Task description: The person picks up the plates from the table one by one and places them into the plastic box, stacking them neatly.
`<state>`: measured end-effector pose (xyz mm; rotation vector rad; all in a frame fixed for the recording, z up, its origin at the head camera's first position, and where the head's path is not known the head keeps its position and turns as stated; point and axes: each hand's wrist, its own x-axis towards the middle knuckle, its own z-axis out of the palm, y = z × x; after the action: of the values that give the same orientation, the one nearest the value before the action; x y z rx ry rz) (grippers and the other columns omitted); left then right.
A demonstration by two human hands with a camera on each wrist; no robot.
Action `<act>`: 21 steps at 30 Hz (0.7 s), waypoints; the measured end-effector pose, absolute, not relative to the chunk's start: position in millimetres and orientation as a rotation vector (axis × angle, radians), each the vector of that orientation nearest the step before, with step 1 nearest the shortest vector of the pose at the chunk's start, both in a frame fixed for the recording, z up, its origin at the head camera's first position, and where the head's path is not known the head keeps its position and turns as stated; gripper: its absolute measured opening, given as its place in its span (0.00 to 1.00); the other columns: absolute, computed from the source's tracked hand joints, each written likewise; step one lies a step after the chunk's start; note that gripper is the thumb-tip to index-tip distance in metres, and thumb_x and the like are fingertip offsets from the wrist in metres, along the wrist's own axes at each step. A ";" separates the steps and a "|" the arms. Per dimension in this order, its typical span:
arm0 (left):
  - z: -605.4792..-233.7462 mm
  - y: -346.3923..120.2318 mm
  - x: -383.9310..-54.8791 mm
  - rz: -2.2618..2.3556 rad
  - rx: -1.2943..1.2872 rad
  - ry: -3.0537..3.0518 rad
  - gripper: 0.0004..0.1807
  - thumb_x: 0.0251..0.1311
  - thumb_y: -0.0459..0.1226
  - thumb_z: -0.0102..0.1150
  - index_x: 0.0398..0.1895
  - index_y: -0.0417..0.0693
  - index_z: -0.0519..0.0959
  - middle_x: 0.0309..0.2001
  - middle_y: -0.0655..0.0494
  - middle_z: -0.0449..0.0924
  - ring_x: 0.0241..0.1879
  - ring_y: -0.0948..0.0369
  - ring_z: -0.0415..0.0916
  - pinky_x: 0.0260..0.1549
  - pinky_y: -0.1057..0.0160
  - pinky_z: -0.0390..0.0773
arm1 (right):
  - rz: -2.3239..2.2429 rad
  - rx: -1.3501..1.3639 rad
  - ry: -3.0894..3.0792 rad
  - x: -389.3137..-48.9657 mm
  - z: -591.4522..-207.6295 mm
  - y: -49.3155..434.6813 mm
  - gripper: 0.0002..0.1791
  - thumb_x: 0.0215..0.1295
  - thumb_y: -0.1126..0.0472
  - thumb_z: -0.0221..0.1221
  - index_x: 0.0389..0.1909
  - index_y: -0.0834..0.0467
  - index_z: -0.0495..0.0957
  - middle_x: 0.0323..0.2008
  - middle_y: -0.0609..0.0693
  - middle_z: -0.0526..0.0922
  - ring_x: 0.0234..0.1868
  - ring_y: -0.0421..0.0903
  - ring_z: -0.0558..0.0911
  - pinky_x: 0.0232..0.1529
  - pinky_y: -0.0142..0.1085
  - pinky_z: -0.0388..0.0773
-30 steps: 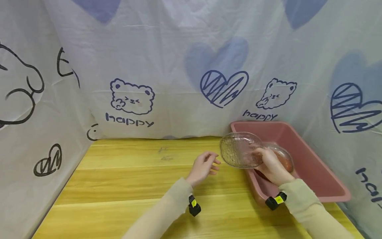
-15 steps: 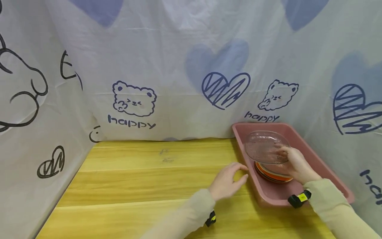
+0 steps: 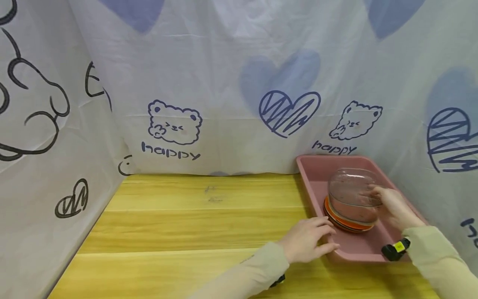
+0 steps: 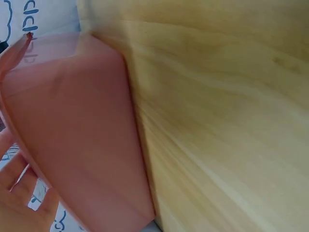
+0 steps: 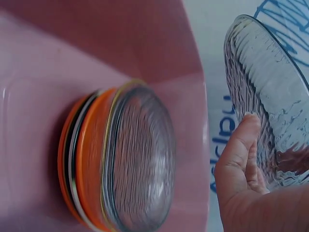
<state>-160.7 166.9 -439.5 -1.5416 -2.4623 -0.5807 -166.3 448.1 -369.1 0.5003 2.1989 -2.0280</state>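
My right hand (image 3: 393,207) pinches the edge of a clear oval dish (image 3: 345,189) with a ribbed, wavy texture. In the right wrist view the held dish (image 5: 251,63) stands tilted, apart from a stack below it. Orange, black and white plates (image 5: 91,159) make up the lower stack, topped by another clear ribbed dish (image 5: 145,159). The stack sits inside a pink plastic basin (image 3: 311,178). My left hand (image 3: 308,238) is at the basin's left rim, its fingers spread and relaxed; the left wrist view shows these fingers (image 4: 24,181) beside the rim.
The basin stands at the right end of a yellow wood-grain table (image 3: 186,232), close to the back cloth. White cloth (image 3: 224,137) printed with hearts and bears hangs at the back and both sides.
The right hand has carried the clear dish rightward from the basin's left edge to over the stack. The left hand has moved right and forward from over the table to the basin's rim.
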 end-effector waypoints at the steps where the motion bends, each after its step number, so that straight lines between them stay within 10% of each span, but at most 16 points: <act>1: -440.3 167.3 -160.5 -0.587 -1.538 -2.461 0.23 0.74 0.58 0.46 0.58 0.59 0.81 0.60 0.66 0.78 0.65 0.67 0.74 0.68 0.73 0.70 | -2.002 0.504 2.225 -166.0 -369.6 451.2 0.20 0.78 0.60 0.35 0.65 0.57 0.62 0.28 0.29 0.85 0.33 0.31 0.84 0.39 0.30 0.80; 11: -443.8 168.9 -163.2 -0.651 -1.539 -2.456 0.23 0.73 0.59 0.48 0.56 0.58 0.82 0.56 0.68 0.79 0.64 0.68 0.75 0.67 0.76 0.68 | -2.045 0.544 2.172 -163.9 -373.6 471.8 0.10 0.79 0.58 0.38 0.52 0.51 0.66 0.27 0.31 0.85 0.31 0.32 0.85 0.33 0.31 0.81; 21: -444.9 168.2 -163.8 -0.625 -1.519 -2.496 0.24 0.72 0.61 0.48 0.56 0.59 0.82 0.60 0.67 0.79 0.68 0.67 0.72 0.70 0.75 0.66 | -1.548 0.427 2.491 -177.4 -379.6 477.7 0.33 0.79 0.59 0.30 0.71 0.83 0.42 0.28 0.32 0.81 0.31 0.31 0.82 0.38 0.31 0.84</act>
<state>-163.8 168.2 -444.9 -1.5188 -2.4962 -0.6255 -177.4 477.7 -379.6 0.4269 2.4908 -1.5480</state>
